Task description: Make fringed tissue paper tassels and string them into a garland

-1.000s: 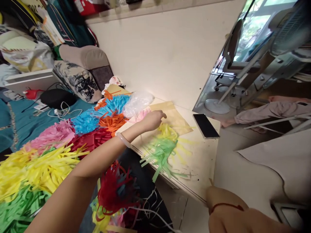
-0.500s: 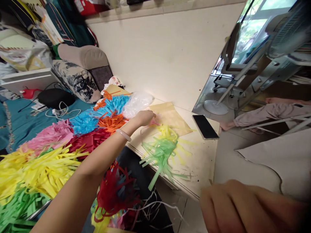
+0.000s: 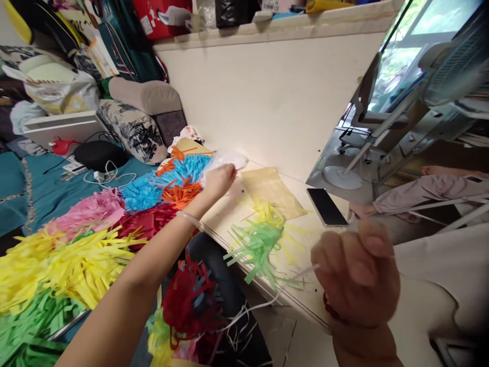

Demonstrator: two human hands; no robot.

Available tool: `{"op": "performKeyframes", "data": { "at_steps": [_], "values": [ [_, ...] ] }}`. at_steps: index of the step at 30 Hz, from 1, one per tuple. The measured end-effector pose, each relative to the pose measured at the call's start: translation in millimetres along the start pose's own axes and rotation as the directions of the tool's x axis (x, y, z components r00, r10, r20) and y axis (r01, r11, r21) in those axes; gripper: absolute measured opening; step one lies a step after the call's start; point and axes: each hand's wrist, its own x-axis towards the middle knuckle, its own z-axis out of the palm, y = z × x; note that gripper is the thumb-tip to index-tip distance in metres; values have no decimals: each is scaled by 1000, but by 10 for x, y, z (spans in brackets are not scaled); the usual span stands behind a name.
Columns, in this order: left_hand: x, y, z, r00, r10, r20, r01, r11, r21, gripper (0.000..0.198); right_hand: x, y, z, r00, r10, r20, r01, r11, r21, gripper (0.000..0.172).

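Observation:
My left hand (image 3: 220, 179) is closed at the far side of the table, against the clear plastic bag (image 3: 225, 159); whatever its fingers hold is hidden. Raised at the lower right, my right hand (image 3: 357, 272) is closed on a white string (image 3: 273, 302). That string runs down to my lap, where a red paper-strip tassel (image 3: 187, 295) hangs above yellow and pink strips. Between my hands, light green paper strips (image 3: 257, 242) and yellow strips (image 3: 269, 211) lie on the table, partly over a tan paper sheet (image 3: 271, 186).
A phone (image 3: 326, 206) lies near the table's right edge. Left of me, blue, orange, red, pink, yellow and green fringe bundles (image 3: 84, 255) cover the bed. Behind the table rises a white panel (image 3: 260, 97). A standing fan (image 3: 454, 66) and another person's legs (image 3: 424, 191) are at right.
My left hand has drawn back slightly toward the plastic bag and closed; small pink pieces beside it no longer show. My right hand has risen and turned, and the string now stretches up to it.

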Motion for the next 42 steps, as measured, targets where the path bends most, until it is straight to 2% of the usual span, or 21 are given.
{"op": "performKeyframes", "data": {
  "at_steps": [1,2,3,4,5,6,7,9,12,16,18,21,25,30,34,38,42],
  "values": [
    [-85,-37,-113,995,-51,-84,45,996,-77,27,50,55,7,998,-60,-16,60,998,14,6],
    [-200,-52,-216,980,-107,-165,65,969,-239,24,95,115,19,993,-116,-23,116,993,5,3],
    [-343,-40,-306,969,-145,-202,40,893,-448,22,132,174,37,988,-155,-14,154,987,-46,8],
    [-507,-3,-379,969,-162,-186,-2,751,-661,21,159,227,61,985,-170,8,170,977,-130,12],
    [-685,56,-436,982,-154,-113,-6,569,-823,22,176,270,90,985,-171,40,175,959,-224,13],
    [-866,131,-479,991,-132,-28,28,400,-916,23,183,301,124,983,-165,80,182,932,-314,12],
    [-1042,216,-511,992,-122,33,64,259,-964,23,183,321,159,980,-153,127,191,900,-393,11],
    [-1347,382,-555,989,-101,110,117,71,-991,24,170,334,223,966,-145,213,235,838,-493,10],
    [-1642,554,-609,989,-52,140,137,-58,-989,30,135,321,277,949,-115,294,259,816,-517,10],
    [-1821,637,-673,991,107,79,96,-161,-982,66,67,277,289,946,-39,322,183,883,-432,19],
    [-1876,658,-690,979,198,40,83,-214,-973,64,26,235,299,937,-36,347,180,902,-393,24],
    [-1932,694,-703,951,308,20,115,-291,-950,50,-33,162,326,917,-50,395,198,918,-344,24],
    [-1948,730,-718,938,345,21,136,-310,-941,44,-78,112,344,912,-17,411,150,944,-293,27],
    [-1948,743,-730,947,320,17,107,-265,-958,42,-88,131,350,899,102,427,4,971,-241,37],
    [-1958,747,-757,969,244,50,86,-138,-987,41,-96,167,369,889,149,433,-42,968,-247,45],
    [-1954,710,-794,967,253,6,11,-18,-1000,44,-96,208,368,881,134,453,-21,969,-247,49],
    [-1982,623,-833,968,244,-62,-127,264,-956,56,-73,216,331,868,127,479,23,955,-296,47]
  ]
}}
